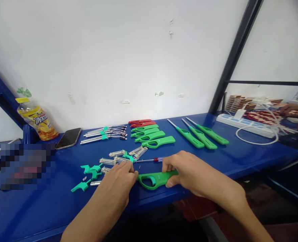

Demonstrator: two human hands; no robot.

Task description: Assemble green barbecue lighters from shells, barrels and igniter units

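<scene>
A green gas lighter with a teal trigger lies across the table's front edge between my hands. My right hand is closed around its handle end. At the other end, my left hand has its fingers closed on the lighter's nose, and part of a metal tube shows left of that hand. Just behind the lighter lies a screwdriver with a red and clear handle, beside a tiny screw. Teal triggers and clear fuel tanks are scattered near my left hand.
Three assembled green lighters lie at the back right. Green handle shells and red ones sit at centre back, beside metal tubes with wires. A phone, a drink bottle and a power strip stand around. Another person's hand shows far right.
</scene>
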